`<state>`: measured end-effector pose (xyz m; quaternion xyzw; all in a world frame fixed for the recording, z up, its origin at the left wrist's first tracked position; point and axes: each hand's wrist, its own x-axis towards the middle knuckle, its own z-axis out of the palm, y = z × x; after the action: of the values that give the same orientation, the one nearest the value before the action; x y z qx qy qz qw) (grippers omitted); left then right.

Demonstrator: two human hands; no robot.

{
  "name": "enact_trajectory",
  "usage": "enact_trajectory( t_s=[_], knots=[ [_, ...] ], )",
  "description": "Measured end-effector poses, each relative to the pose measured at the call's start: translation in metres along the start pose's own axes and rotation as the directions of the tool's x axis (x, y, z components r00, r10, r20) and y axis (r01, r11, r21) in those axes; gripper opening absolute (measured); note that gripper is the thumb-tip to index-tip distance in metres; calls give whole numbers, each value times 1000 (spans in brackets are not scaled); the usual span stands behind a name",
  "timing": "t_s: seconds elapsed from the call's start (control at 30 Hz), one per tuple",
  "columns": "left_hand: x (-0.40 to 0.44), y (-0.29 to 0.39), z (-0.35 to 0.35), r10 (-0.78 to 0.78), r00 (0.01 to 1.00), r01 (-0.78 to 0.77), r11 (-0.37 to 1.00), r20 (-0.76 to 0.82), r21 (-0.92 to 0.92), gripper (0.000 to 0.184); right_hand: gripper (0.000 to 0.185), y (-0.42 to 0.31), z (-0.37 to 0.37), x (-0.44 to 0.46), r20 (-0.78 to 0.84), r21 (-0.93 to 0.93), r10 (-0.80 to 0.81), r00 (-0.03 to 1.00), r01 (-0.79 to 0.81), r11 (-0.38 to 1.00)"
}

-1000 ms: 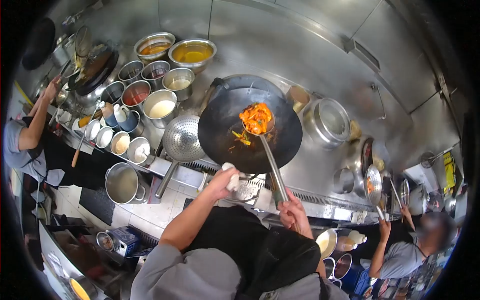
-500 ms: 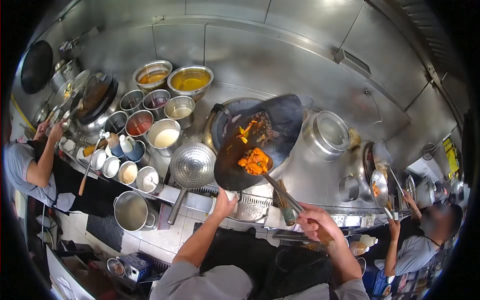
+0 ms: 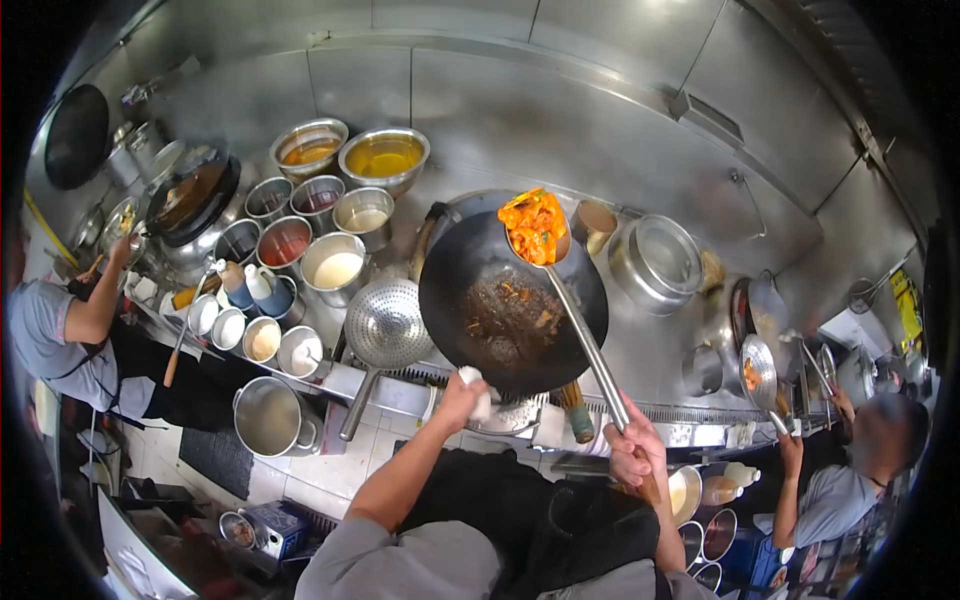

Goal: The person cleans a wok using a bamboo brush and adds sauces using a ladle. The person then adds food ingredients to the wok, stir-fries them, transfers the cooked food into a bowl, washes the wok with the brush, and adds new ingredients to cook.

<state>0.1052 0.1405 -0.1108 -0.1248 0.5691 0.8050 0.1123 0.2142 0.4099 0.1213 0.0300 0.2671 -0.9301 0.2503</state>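
The right hand (image 3: pixel 637 442) wraps round one ladle (image 3: pixel 587 337), one heap of orange food (image 3: pixel 536 225) in its bowl by the far edge of one wok (image 3: pixel 452 300). The left hand (image 3: pixel 461 402) is closed on one white cloth (image 3: pixel 479 396) at the wok's near edge, with one strainer (image 3: pixel 388 322), six steel pots (image 3: pixel 342 293) and two wide bowls (image 3: pixel 401 186) to the left

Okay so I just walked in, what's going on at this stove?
Someone is handling cooked food at a wok. Their right hand holds a long ladle heaped with orange-coated food, over the wok's far side. Their left hand grips a white cloth at the near rim. The wok holds only dark residue and small scraps. Co-workers stand at either side, one on the left, one on the right.
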Motion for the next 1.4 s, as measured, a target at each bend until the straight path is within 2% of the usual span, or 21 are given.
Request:
enact_trajectory(
  t_s=[0.07, 0.17, 0.2, 0.27, 0.33, 0.37, 0.47, 0.53, 0.6, 0.67, 0.73, 0.83, 0.93, 1.0, 1.03, 1.07, 1.13, 1.2, 1.33, 1.37, 1.4],
  knots=[
    [-13, 37, 13, -288, 946, 323, 881, 149, -346, 22, 62, 7, -9, -2, -56, -177, -41, 998, 31, 984],
    [-2, 42, 16, -313, 909, 403, 827, 275, -392, 20, 63, 8, -16, -2, -121, -176, -25, 992, 4, 984],
    [3, 36, 17, -275, 919, 375, 832, 282, -409, 21, 63, 9, -14, -2, -140, -171, -14, 990, -10, 985],
    [2, 27, 31, -193, 972, 225, 930, 135, -291, 23, 62, 11, -26, -5, -201, -193, 18, 979, -58, 979],
    [7, -10, 22, -2, 999, -2, 995, -35, -102, 36, 61, 8, -28, -3, -250, -227, 36, 968, -95, 969],
    [11, -26, 11, 131, 989, -120, 984, -74, 129, 50, 64, 8, -24, -3, -302, -254, 70, 951, -151, 955],
    [2, -27, -16, 408, 913, -355, 811, -14, 466, 63, 68, 6, -21, 1, -366, -272, 98, 925, -207, 940],
    [-2, -27, -29, 440, 897, -386, 743, 35, 547, 67, 66, -4, -1, 3, -476, -354, 80, 876, -274, 894],
    [-3, -26, -37, 427, 903, -369, 709, 50, 601, 69, 62, -18, 27, 5, -451, -361, 89, 888, -272, 892],
    [-11, -20, -38, 392, 918, -324, 660, 57, 677, 69, 60, -31, 46, -5, -315, -309, 98, 944, -199, 930],
    [-10, -16, -34, 432, 900, -364, 655, 67, 663, 67, 57, -37, 50, -10, -318, -274, 85, 944, -178, 945],
    [-5, -14, -31, 438, 896, -378, 658, 77, 652, 63, 54, -42, 42, -9, -168, -185, 26, 985, -57, 981],
    [4, -16, -21, 414, 910, -367, 759, 35, 537, 57, 54, -39, 29, 1, -117, -232, -34, 993, 6, 973],
    [22, -29, -17, 183, 981, -160, 949, -64, 271, 48, 61, -41, 21, 6, -76, -217, -25, 997, 7, 976],
    [28, -30, -8, 96, 992, -94, 995, -78, 30, 35, 62, -43, 15, 7, -70, -210, -18, 997, 3, 978],
    [29, -16, -2, 97, 991, -95, 995, -89, 35, 35, 62, -43, 10, 7, -66, -201, -8, 998, -5, 980],
    [33, 13, 13, -203, 976, 214, 965, 80, -152, 24, 62, -48, 2, 8, -67, -220, 6, 998, -20, 975],
    [48, 13, 32, -211, 977, 214, 924, 43, -317, 17, 57, -56, -11, 11, -107, -288, 14, 994, -45, 957],
    [88, 13, 68, -207, 977, 167, 892, -53, -421, 16, 60, -73, -40, 21, -56, -342, 111, 992, -123, 932],
    [104, -2, 63, -200, 979, 164, 899, -48, -405, 18, 61, -79, -48, 23, -67, -360, 131, 989, -146, 921],
    [113, -18, 70, -199, 964, 131, 932, -175, -338, 26, 62, -85, -54, 25, -76, -386, 165, 983, -181, 905]
  ],
)
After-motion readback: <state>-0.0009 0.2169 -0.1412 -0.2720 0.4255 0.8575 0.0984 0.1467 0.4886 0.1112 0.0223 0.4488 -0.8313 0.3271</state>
